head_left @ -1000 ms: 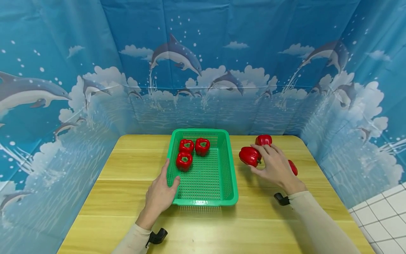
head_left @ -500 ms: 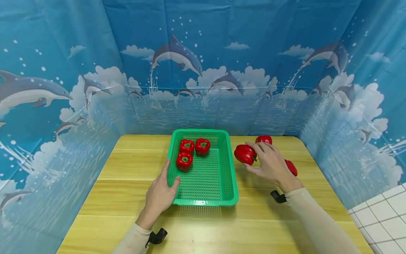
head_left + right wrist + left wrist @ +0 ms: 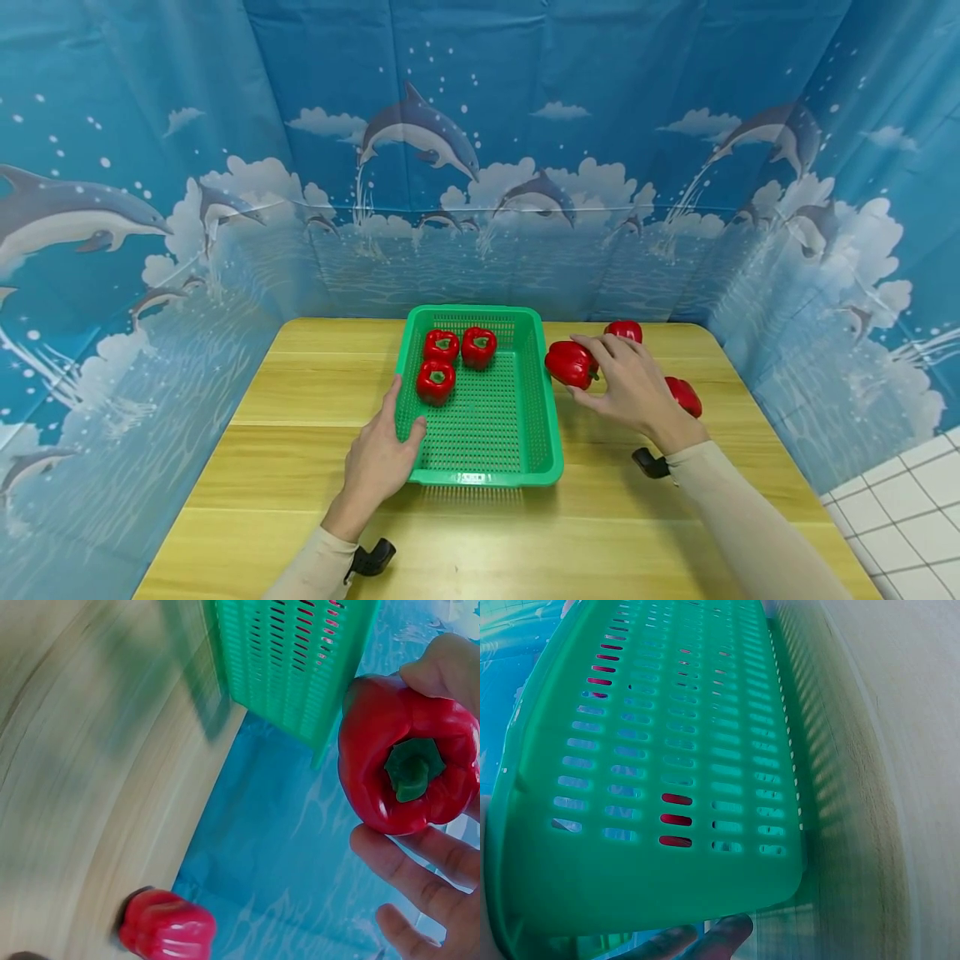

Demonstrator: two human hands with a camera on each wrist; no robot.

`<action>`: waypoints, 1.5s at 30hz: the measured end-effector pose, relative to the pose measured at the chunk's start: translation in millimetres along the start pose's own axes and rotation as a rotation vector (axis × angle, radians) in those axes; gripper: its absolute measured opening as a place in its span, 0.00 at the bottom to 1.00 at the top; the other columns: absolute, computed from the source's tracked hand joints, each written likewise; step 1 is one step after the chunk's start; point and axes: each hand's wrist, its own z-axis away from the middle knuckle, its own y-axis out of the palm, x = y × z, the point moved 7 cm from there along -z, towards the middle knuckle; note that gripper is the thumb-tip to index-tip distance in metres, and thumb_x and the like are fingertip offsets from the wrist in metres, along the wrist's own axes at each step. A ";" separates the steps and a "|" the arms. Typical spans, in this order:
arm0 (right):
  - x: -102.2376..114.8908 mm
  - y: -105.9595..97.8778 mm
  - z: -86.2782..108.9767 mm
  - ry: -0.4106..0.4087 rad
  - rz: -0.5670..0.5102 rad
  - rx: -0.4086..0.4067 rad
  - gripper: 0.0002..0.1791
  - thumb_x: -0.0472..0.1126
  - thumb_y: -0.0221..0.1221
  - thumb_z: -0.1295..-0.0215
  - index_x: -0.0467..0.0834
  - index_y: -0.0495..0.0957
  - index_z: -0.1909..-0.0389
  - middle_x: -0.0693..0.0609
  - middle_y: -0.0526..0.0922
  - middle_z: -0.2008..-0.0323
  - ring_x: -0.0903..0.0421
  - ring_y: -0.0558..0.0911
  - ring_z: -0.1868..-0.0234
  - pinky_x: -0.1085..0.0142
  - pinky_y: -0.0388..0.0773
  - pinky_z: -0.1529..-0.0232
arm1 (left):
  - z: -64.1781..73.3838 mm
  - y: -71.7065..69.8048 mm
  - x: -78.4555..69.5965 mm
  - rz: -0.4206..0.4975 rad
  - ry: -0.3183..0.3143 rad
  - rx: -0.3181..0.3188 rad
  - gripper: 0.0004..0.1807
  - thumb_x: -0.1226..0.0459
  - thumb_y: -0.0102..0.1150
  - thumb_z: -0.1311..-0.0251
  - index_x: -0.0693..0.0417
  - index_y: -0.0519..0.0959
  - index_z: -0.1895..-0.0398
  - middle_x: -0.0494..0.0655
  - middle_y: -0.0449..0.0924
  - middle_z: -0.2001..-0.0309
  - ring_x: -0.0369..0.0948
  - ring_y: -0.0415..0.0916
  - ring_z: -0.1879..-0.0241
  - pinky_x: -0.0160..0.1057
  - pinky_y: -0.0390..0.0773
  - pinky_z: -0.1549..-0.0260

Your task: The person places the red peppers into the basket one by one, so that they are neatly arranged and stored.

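Note:
My right hand (image 3: 633, 383) grips a red bell pepper (image 3: 570, 364) between thumb and fingers, just right of the green basket (image 3: 553, 417). In the right wrist view, the held bell pepper (image 3: 375, 757) shows its green stem and hangs above the table. My left hand (image 3: 381, 454) holds the basket at its left rim near the front corner, thumb over the edge. Two fingertips (image 3: 731, 930) show beside the basket wall (image 3: 652, 877) in the left wrist view. Inside the basket, three red bell peppers (image 3: 437, 381) stand stem up at the left and back.
Two more red bell peppers lie on the wooden table (image 3: 300, 467) at the right: one at the back (image 3: 624, 331), another partly behind the right wrist (image 3: 683, 397). A blue dolphin-print curtain (image 3: 480, 250) surrounds the table's back and sides.
My right hand has moved left with the bell pepper, bringing it up to the basket's right rim. The left hand and the basket have stayed put.

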 end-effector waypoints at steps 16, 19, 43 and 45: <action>17.8 1.6 -9.3 -0.022 -0.018 0.018 0.47 0.56 0.83 0.36 0.45 0.78 0.19 0.40 0.90 0.39 0.38 0.88 0.41 0.33 0.84 0.33 | -0.7 0.6 0.4 0.002 -0.001 0.005 0.48 0.46 0.62 0.14 0.37 0.50 0.01 0.66 0.75 0.15 0.40 0.58 0.86 0.38 0.60 0.86; 20.9 1.6 -10.4 -0.029 -0.024 0.023 0.47 0.56 0.82 0.35 0.45 0.78 0.18 0.41 0.89 0.39 0.39 0.88 0.41 0.34 0.84 0.33 | -1.0 0.8 0.2 -0.002 -0.003 0.004 0.48 0.46 0.62 0.14 0.37 0.51 0.01 0.65 0.75 0.15 0.40 0.58 0.86 0.38 0.60 0.85; 41.6 6.8 -23.9 -0.075 -0.016 0.067 0.47 0.58 0.83 0.36 0.44 0.80 0.19 0.41 0.90 0.35 0.39 0.89 0.35 0.35 0.85 0.30 | -0.9 0.7 0.7 -0.006 -0.001 0.003 0.48 0.46 0.62 0.14 0.36 0.50 0.01 0.64 0.76 0.15 0.42 0.62 0.84 0.42 0.64 0.84; 42.9 7.7 -25.1 -0.078 -0.016 0.072 0.48 0.58 0.83 0.36 0.44 0.79 0.19 0.41 0.90 0.34 0.40 0.89 0.35 0.35 0.85 0.30 | -1.0 0.7 0.7 -0.005 -0.001 0.003 0.48 0.46 0.62 0.14 0.36 0.50 0.01 0.64 0.76 0.15 0.42 0.61 0.84 0.42 0.63 0.84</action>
